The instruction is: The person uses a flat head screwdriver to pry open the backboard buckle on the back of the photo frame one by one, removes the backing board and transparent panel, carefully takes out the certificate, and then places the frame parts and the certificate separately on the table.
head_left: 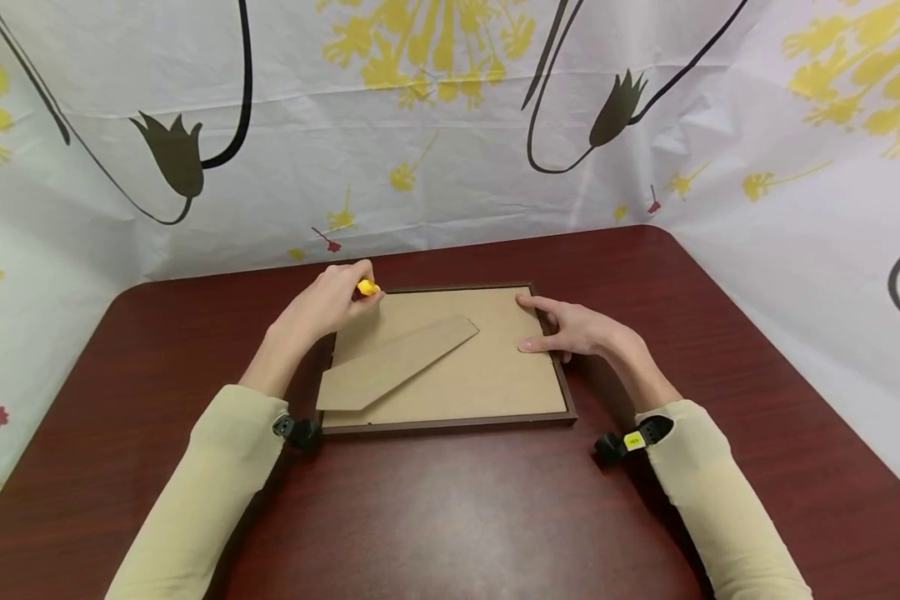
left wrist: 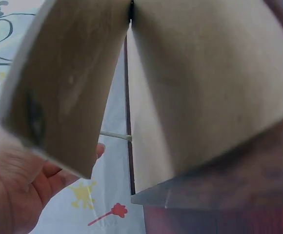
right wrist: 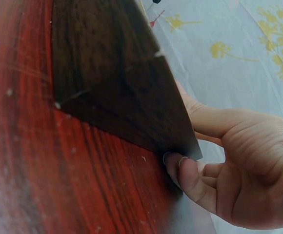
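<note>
A picture frame [head_left: 450,427] lies face down on the table, its brown backing board [head_left: 487,375] upward. The easel stand [head_left: 397,367] slants across the board, its free end lifted toward the left. At the far left corner of the frame, my left hand [head_left: 330,300] grips a yellow-handled screwdriver [head_left: 367,287]. In the left wrist view, its thin metal shaft [left wrist: 116,135] reaches the frame's inner edge. On the right side, my right hand [head_left: 573,327] holds the frame's rim, with thumb and a finger on the board and other fingers round the outer edge [right wrist: 146,102].
The dark red wooden table [head_left: 450,517] extends around the frame. White cloth [head_left: 450,183] with yellow and brown flower prints hangs behind and at both sides. Each wrist carries a small black camera, such as the right one [head_left: 611,447].
</note>
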`<action>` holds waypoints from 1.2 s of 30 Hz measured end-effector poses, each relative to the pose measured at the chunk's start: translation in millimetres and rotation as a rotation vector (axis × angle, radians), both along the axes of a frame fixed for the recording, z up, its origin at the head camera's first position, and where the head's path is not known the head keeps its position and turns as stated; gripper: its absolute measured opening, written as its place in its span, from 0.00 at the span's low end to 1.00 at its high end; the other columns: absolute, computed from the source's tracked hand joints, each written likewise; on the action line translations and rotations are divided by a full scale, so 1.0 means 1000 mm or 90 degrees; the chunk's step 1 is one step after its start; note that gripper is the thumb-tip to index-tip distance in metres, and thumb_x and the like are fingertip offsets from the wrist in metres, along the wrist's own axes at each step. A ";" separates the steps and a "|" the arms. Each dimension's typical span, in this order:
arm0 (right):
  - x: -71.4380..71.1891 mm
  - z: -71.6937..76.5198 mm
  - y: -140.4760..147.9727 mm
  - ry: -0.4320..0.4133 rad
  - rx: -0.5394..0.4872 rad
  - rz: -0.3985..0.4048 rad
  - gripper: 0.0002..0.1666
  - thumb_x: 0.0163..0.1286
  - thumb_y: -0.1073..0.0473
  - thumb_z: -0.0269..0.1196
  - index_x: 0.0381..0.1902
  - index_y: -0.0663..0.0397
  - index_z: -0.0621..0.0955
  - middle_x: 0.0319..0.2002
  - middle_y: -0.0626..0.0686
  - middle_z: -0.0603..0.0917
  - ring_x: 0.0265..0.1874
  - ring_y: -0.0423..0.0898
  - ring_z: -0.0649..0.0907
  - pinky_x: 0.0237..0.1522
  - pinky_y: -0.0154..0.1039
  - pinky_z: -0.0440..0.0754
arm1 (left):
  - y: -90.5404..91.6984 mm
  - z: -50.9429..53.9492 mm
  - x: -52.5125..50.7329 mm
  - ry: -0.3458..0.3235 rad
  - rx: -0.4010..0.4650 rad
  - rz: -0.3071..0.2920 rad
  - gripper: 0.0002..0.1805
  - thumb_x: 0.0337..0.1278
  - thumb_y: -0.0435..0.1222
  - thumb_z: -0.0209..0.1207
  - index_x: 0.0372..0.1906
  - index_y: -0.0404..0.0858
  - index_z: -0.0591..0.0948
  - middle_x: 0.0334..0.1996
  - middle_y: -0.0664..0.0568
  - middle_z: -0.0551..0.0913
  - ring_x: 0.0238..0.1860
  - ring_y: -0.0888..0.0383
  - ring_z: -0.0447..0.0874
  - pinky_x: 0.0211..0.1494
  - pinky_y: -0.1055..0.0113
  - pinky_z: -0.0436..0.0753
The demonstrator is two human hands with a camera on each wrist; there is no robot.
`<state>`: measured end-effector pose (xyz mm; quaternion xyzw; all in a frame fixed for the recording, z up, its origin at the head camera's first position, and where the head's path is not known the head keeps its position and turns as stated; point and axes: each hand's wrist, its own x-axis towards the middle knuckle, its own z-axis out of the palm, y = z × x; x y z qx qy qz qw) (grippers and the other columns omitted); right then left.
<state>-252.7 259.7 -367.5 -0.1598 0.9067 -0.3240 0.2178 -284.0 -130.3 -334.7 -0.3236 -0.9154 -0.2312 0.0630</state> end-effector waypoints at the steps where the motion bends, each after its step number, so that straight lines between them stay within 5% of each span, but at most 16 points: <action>1: 0.000 0.000 0.000 -0.002 0.002 -0.002 0.55 0.65 0.44 0.71 0.81 0.45 0.55 0.35 0.58 0.74 0.24 0.51 0.78 0.31 0.44 0.81 | 0.000 0.000 0.000 -0.001 0.001 -0.001 0.10 0.66 0.31 0.63 0.34 0.35 0.73 0.27 0.47 0.78 0.27 0.52 0.73 0.34 0.60 0.73; 10: 0.000 0.000 0.000 -0.002 0.008 -0.011 0.55 0.65 0.44 0.72 0.81 0.48 0.55 0.31 0.58 0.73 0.22 0.51 0.78 0.32 0.44 0.80 | -0.001 0.001 -0.003 -0.043 0.028 0.024 0.08 0.65 0.31 0.62 0.34 0.32 0.76 0.26 0.46 0.78 0.23 0.54 0.71 0.30 0.62 0.72; 24: 0.000 0.000 0.000 -0.006 0.014 -0.013 0.55 0.66 0.44 0.71 0.81 0.46 0.54 0.34 0.59 0.72 0.22 0.51 0.79 0.31 0.44 0.81 | 0.007 0.020 -0.031 -0.086 -0.011 0.057 0.11 0.69 0.36 0.63 0.40 0.29 0.80 0.29 0.42 0.84 0.26 0.49 0.84 0.34 0.58 0.81; 36: 0.002 0.003 -0.001 0.003 0.048 0.006 0.55 0.67 0.42 0.69 0.82 0.45 0.54 0.37 0.60 0.74 0.22 0.49 0.79 0.32 0.43 0.79 | -0.002 0.018 -0.022 -0.159 -0.010 0.056 0.11 0.71 0.36 0.61 0.41 0.30 0.78 0.29 0.41 0.86 0.29 0.47 0.86 0.32 0.62 0.79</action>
